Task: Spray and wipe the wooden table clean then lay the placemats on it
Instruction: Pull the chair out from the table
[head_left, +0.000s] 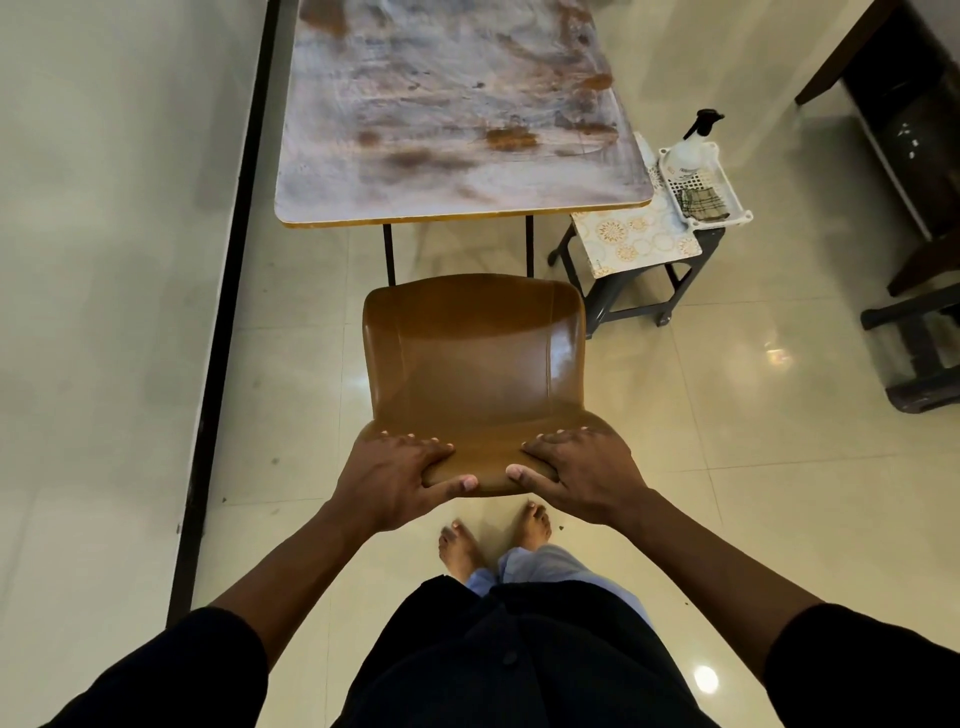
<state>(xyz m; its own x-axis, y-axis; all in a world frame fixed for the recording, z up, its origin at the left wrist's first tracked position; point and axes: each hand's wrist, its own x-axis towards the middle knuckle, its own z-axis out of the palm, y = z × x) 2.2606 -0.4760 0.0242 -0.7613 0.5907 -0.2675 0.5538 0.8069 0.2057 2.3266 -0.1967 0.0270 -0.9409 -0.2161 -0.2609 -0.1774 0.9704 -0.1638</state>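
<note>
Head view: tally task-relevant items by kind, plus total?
Table: 1
Chair, gripped by left hand and right hand: 1
Stool: 1
Basket: 1
Spray bottle: 1
Cloth: 1
Placemats: count unclear, stacked
Total: 6 plus placemats

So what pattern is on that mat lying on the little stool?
Cream with orange-gold circular floral medallions, on the placemat atop the stool; the head view shows it.

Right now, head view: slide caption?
Both hands, left hand and right hand, grip brown plastic chair before smeared wooden table.
</note>
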